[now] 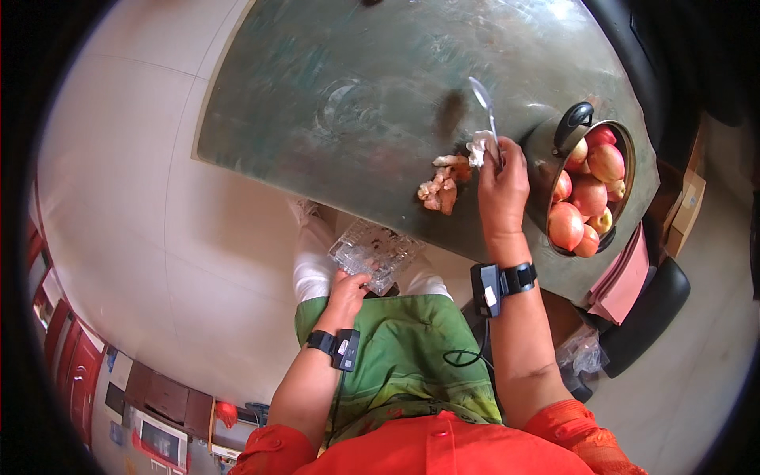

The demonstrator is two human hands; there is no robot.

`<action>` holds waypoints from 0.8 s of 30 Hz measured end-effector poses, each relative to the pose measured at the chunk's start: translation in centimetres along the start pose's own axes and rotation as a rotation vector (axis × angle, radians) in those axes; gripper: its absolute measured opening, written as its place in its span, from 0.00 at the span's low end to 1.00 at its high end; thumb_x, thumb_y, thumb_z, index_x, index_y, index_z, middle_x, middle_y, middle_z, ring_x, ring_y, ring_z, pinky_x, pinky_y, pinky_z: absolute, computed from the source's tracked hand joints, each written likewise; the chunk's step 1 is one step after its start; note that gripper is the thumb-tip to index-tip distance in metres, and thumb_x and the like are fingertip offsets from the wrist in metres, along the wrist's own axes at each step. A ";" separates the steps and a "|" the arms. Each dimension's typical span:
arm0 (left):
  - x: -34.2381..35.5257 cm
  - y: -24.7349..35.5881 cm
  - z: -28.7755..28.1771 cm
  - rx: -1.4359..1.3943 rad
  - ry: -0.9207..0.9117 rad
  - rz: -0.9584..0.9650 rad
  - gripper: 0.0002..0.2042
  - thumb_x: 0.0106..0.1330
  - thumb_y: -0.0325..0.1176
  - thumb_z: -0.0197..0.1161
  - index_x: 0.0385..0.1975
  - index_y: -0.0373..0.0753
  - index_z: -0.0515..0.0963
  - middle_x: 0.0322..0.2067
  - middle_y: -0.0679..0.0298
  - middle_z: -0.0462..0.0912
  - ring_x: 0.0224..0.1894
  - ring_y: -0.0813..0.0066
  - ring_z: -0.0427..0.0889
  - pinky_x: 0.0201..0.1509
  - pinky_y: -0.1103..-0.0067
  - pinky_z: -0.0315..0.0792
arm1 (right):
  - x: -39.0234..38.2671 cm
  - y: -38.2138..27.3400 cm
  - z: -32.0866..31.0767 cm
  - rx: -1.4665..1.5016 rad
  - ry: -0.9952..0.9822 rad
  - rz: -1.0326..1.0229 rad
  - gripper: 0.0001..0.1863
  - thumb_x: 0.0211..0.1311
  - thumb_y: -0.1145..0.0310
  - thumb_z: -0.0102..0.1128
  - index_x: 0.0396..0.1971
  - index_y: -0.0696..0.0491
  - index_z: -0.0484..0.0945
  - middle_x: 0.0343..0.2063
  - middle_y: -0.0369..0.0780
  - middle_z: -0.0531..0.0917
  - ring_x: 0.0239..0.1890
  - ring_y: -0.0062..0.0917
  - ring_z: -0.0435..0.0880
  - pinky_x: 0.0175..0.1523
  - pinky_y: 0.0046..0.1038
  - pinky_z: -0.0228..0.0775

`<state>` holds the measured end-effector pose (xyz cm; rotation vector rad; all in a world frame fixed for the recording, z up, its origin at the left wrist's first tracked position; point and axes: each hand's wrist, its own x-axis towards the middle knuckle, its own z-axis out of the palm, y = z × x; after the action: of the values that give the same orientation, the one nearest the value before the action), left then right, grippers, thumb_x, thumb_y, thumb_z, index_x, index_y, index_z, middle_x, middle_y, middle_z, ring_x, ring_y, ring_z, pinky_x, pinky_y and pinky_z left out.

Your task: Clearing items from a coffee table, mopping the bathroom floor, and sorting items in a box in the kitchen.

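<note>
My right hand (pixel 505 186) is closed over the table, gripping a metal spoon (pixel 483 96) with its bowl pointing away from me. A crumpled white tissue (pixel 478 149) is at its fingertips; whether the fingers pinch it too I cannot tell. Just left of that hand, several knobbly pieces of ginger (pixel 440 188) lie on the table. Below the table's near edge, my left hand (pixel 347 294) grips a clear plastic container (pixel 377 252) over my lap. Small dark bits show inside the container.
A metal pot (pixel 543 162) with black handles, filled with red and yellowish round fruit (pixel 590 194), stands at the table's right. The greenish table (pixel 293 103) has its near edge in front of me. A black chair (pixel 649 317) and pink folded material (pixel 621 277) are at the right.
</note>
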<state>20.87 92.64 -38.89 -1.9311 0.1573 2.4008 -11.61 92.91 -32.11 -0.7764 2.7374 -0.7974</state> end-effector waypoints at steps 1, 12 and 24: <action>0.1 -0.2 0.1 -0.018 -0.002 -0.004 0.25 0.48 0.14 0.50 0.49 0.39 0.66 0.43 0.61 0.76 0.46 0.66 0.77 0.41 0.71 0.74 | 0.2 0.3 0.2 -0.001 -0.004 -0.001 0.11 0.54 0.74 0.54 0.38 0.56 0.71 0.33 0.48 0.75 0.37 0.45 0.75 0.38 0.37 0.69; 2.5 -1.9 -0.5 -0.138 0.011 -0.013 0.25 0.48 0.14 0.51 0.49 0.41 0.64 0.43 0.62 0.74 0.46 0.65 0.75 0.43 0.69 0.73 | -1.1 0.4 0.3 -0.031 -0.172 -0.025 0.05 0.56 0.71 0.55 0.31 0.56 0.74 0.27 0.46 0.77 0.29 0.42 0.77 0.33 0.34 0.70; 1.9 -1.1 0.7 -0.101 0.078 0.016 0.20 0.48 0.14 0.52 0.44 0.36 0.67 0.39 0.60 0.76 0.39 0.65 0.76 0.39 0.71 0.73 | -6.5 -0.9 0.2 -0.067 -0.283 -0.074 0.07 0.53 0.74 0.59 0.33 0.56 0.77 0.25 0.41 0.77 0.25 0.32 0.78 0.30 0.25 0.70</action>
<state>19.94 93.76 -40.70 -2.0755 0.0566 2.3888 -5.66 95.70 -31.58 -0.9304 2.5063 -0.5621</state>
